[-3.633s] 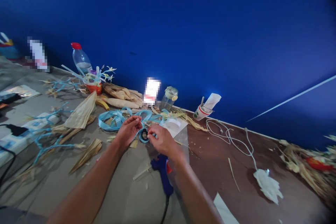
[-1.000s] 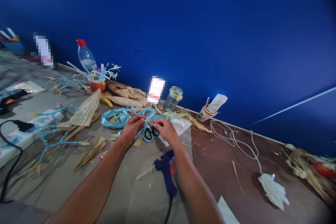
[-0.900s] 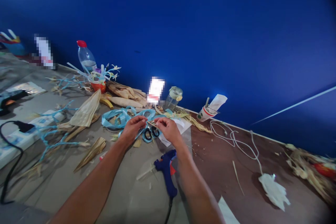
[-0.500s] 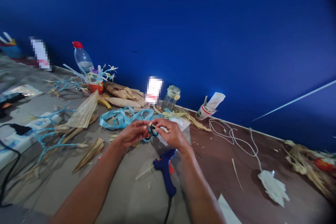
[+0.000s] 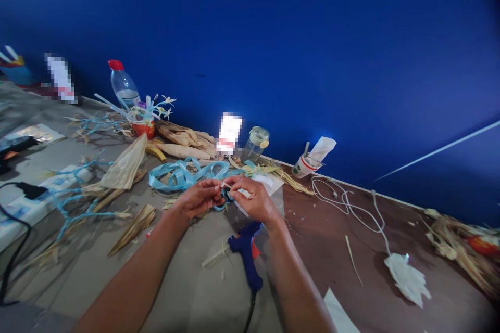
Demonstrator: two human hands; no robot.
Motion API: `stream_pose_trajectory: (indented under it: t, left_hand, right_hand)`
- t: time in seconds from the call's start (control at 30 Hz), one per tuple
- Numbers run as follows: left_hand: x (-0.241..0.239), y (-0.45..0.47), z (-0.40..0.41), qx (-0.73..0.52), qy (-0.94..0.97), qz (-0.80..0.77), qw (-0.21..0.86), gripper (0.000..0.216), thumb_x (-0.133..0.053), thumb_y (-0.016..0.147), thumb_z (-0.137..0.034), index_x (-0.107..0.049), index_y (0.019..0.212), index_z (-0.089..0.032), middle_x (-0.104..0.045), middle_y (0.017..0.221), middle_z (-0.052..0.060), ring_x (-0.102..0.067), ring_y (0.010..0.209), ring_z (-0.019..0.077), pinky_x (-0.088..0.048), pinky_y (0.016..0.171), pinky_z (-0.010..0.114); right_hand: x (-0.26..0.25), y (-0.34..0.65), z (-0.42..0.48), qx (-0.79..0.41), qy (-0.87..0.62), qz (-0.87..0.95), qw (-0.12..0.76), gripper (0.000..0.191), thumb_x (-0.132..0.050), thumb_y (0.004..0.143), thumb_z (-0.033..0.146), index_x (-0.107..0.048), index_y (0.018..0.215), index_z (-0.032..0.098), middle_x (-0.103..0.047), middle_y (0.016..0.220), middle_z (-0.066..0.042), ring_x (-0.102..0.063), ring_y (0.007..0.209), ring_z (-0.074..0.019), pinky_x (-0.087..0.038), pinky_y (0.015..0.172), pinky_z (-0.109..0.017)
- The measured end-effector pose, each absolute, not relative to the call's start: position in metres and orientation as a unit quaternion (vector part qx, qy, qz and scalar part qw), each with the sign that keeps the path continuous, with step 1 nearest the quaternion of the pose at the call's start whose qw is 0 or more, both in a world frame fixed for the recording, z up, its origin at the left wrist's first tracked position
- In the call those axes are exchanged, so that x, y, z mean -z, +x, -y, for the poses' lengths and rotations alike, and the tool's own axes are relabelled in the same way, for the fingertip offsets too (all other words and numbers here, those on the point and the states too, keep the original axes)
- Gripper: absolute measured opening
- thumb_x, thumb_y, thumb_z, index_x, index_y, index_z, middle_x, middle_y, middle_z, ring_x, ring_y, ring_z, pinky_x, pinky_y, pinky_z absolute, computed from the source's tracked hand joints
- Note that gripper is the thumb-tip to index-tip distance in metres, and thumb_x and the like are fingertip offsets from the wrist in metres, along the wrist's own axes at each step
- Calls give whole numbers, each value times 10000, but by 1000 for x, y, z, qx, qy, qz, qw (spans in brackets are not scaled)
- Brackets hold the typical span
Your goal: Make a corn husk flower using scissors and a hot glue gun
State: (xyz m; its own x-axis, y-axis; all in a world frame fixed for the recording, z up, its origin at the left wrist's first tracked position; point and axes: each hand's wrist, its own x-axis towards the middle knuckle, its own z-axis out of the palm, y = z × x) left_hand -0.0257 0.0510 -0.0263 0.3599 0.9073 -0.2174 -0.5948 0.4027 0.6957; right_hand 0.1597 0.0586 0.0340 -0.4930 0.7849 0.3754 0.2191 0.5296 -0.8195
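Note:
My left hand [image 5: 198, 199] and my right hand [image 5: 253, 199] meet over the middle of the table, fingertips pinched together on a small pale strip of husk [image 5: 224, 184]. Just under the fingers lie blue-handled scissors [image 5: 225, 199], partly hidden by both hands. A light blue ribbon [image 5: 183, 174] lies in loops behind my left hand. A blue glue gun [image 5: 245, 253] rests on the table below my right wrist, its black cord running toward me.
Dried corn husks [image 5: 124, 166] and blue-wrapped branches [image 5: 74, 203] litter the left side. A bottle [image 5: 123, 86], a jar [image 5: 255, 143] and a paper cup [image 5: 304, 165] stand along the blue wall. A white cable [image 5: 351, 208] crosses the brown board at right.
Earlier my right hand gripped the scissors beside the ribbon; it has let them lie on the table. Both hands have since drawn close together, pinching the small husk strip above the scissors.

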Motion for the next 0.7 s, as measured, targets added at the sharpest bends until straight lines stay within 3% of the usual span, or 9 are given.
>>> stream_pose_trajectory:
  t: [0.13, 0.3, 0.7]
  left_hand:
    - [24, -24, -53, -522, 256, -320, 748, 211, -837, 587, -209, -686, 723, -152, -586, 541, -6, -542, 525, 90, -518, 652, 275]
    - [23, -21, -55, -558, 258, -343, 710, 235, -850, 557, -199, -684, 715, -148, -602, 573, -12, -546, 527, 84, -502, 637, 254]
    - [22, -15, -54, -565, 299, -366, 676, 237, -857, 539, -223, -686, 681, -140, -614, 602, -1, -546, 570, 92, -440, 604, 223]
  right_hand:
    - [-32, 160, -64, -378, -357, 722, 457, 112, -574, 803, 209, -621, 703, 192, -648, 868, -45, -612, 831, -165, -478, 768, -284]
    - [-25, 152, -66, -376, -423, 685, 459, 126, -574, 787, 258, -608, 688, 188, -589, 742, -10, -546, 694, -137, -441, 649, -244]
    - [-5, 135, -68, -373, -464, 680, 428, 125, -563, 796, 280, -607, 713, 197, -631, 747, -28, -586, 771, -169, -469, 689, -264]
